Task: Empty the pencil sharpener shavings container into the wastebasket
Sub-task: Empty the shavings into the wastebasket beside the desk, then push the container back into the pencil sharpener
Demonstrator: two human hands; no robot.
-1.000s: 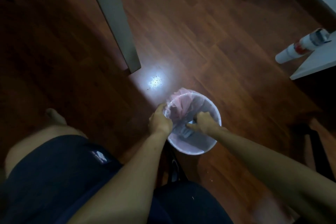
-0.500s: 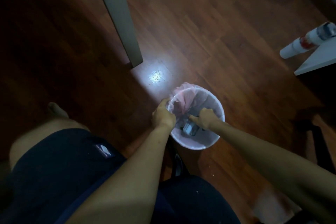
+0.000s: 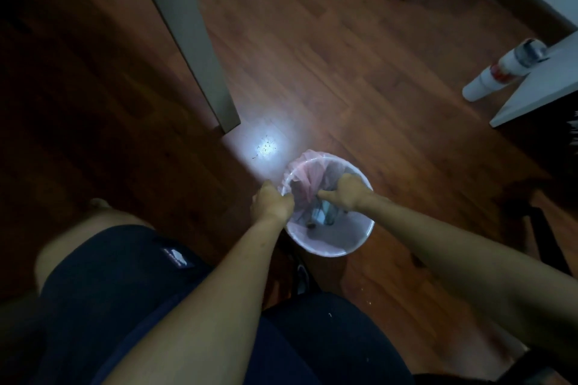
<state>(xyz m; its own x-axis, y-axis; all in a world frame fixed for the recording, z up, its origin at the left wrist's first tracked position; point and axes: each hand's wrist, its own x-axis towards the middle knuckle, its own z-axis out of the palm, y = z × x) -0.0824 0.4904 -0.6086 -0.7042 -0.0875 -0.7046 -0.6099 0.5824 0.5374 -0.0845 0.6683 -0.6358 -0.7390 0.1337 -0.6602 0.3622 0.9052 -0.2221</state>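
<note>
A small round white wastebasket (image 3: pixel 331 247) with a pink plastic liner (image 3: pixel 308 179) stands on the dark wooden floor. My left hand (image 3: pixel 272 200) grips the basket's left rim and the liner edge. My right hand (image 3: pixel 348 191) reaches down into the basket, closed on a small clear shavings container (image 3: pixel 325 214) that is only partly visible below my fingers. A dark speck lies on the liner near the container.
A grey table leg (image 3: pixel 203 72) stands just beyond the basket. A bright light spot (image 3: pixel 266 147) on the floor shows scattered specks. A white and red bottle (image 3: pixel 500 72) lies at the right beside a white panel (image 3: pixel 538 87). My knees fill the foreground.
The view has shifted slightly. My right hand has turned and sits a little deeper in the basket with the container under it. My left hand stays on the rim.
</note>
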